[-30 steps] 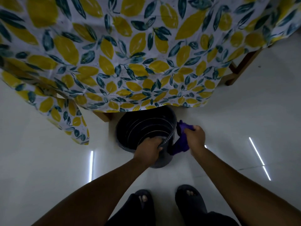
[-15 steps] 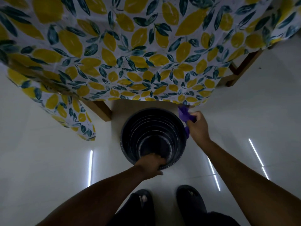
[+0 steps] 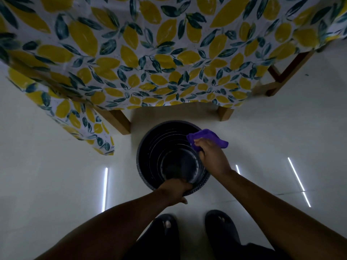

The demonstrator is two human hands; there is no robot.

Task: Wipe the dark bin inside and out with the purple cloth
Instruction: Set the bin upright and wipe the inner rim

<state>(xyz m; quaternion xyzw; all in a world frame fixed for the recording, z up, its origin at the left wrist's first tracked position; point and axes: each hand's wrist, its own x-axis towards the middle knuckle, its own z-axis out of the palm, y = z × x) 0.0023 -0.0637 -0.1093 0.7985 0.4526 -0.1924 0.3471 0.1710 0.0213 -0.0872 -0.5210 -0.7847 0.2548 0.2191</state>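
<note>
Bin upright on floor, just before table leg. Left hand clamps near rim; right hand grips cloth at far-right rim. Best: hold steady, sweep cloth along ribbed inner wall.

A dark round bin stands upright on the white floor, just in front of a table with wooden legs and a lemon cloth hanging over it. The left hand grips the near rim of the bin, and the right hand holds a bunched purple cloth at the right rim, over the opening. Two feet in dark slippers stand close behind the bin.
</note>
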